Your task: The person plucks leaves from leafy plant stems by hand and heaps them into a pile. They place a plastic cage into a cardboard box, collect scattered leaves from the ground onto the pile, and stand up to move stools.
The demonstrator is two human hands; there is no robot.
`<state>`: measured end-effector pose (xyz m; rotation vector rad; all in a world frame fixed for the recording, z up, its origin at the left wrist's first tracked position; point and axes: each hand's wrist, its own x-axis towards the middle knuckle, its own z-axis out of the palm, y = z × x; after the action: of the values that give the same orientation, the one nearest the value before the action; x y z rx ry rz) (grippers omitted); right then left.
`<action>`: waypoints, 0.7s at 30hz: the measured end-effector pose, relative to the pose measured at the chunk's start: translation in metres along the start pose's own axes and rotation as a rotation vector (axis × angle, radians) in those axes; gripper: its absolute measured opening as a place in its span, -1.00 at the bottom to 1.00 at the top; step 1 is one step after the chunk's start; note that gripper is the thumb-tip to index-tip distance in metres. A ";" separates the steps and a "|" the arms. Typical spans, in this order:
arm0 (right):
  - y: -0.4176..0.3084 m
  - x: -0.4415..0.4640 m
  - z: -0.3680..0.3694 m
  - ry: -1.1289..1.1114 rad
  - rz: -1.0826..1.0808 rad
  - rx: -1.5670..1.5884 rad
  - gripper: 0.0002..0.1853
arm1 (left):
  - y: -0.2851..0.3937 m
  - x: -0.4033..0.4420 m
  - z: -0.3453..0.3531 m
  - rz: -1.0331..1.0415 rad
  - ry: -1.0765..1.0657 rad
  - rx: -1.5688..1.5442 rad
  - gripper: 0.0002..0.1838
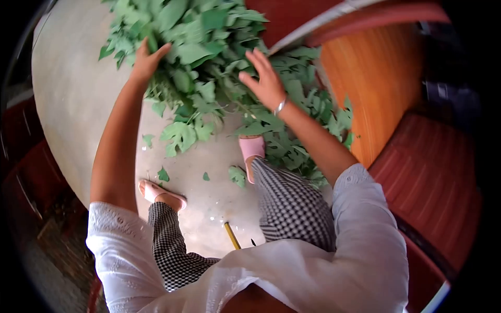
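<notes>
Looking down at a big heap of leaves (193,52), green and messy, up front on a pale floor (78,83). Left hand (146,62) in at the left edge of the heap, thumb and one finger spread in a wide V, other fingers not clear, so can't tell if grasping anything. Right hand (266,83) at the middle-right of the heap, grip released, fingers fanned out, thumb well apart, nothing in it. Can't really tell from this angle if touching the leaves or just above them. Silver bracelet (280,107) on that wrist.

More leaves trailing down the right side, behind the pink slipper (251,147) on the right foot and beside an orange wood panel (370,78). Some loose leaves (237,176) scattered around the feet too. Yellow stick (232,236) on the floor, partly tucked out of sight under the white shirt (292,266). Black-and-white checked trousers (297,208) as well, btw.
</notes>
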<state>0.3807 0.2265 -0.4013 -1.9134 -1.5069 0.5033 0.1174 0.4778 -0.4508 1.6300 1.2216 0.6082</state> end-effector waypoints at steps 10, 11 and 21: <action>0.082 -0.280 -0.086 -0.201 0.564 -0.108 -0.18 | 0.083 -0.239 -0.001 -0.335 -0.162 -0.220 -0.37; 0.093 -0.289 -0.093 -0.183 0.608 -0.130 -0.16 | 0.076 -0.263 0.002 -0.414 -0.213 -0.242 -0.41; 0.189 -0.188 -0.115 -0.174 1.156 -0.070 0.20 | 0.059 -0.414 0.036 -0.916 -0.234 -0.374 -0.68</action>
<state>0.5392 -0.0078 -0.4656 -2.7176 -0.3363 1.1160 0.0186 0.0832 -0.3483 0.6794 1.4051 0.0445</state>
